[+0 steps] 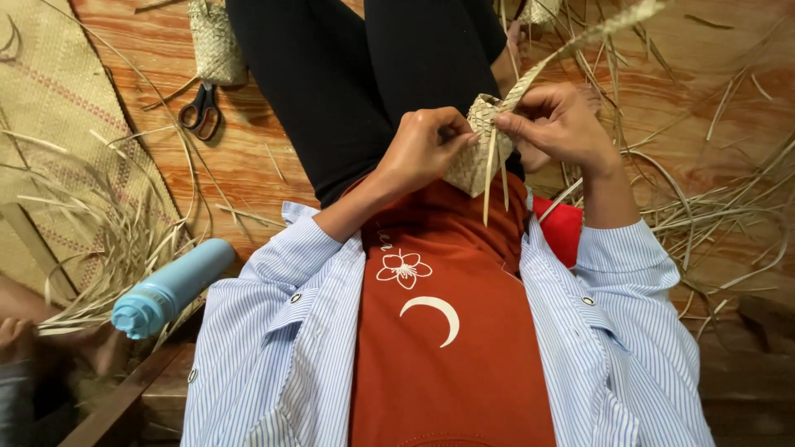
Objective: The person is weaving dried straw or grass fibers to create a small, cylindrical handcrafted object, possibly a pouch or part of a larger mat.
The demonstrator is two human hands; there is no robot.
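1. My left hand (422, 149) pinched the pouch (479, 157) from its left side.
2. My right hand (556, 126) gripped its strip (571, 45) at the top edge, above my lap.

The small woven pouch (474, 157) is partly covered by the fingers of the left hand (418, 149) and right hand (555, 124), so its upper edge and the spot where the strips meet cannot be made out. The long plaited strip (580, 41) rising from it runs off the top edge. A second woven pouch (215, 41) at the far left is cut by the top edge, and another woven piece (538, 10) at the far right shows only a corner. The woven mat (50, 124) runs out at the left edge. Someone else's foot (16, 335) at the near left is cropped. The scissors (201, 112) lie partly under loose straw.
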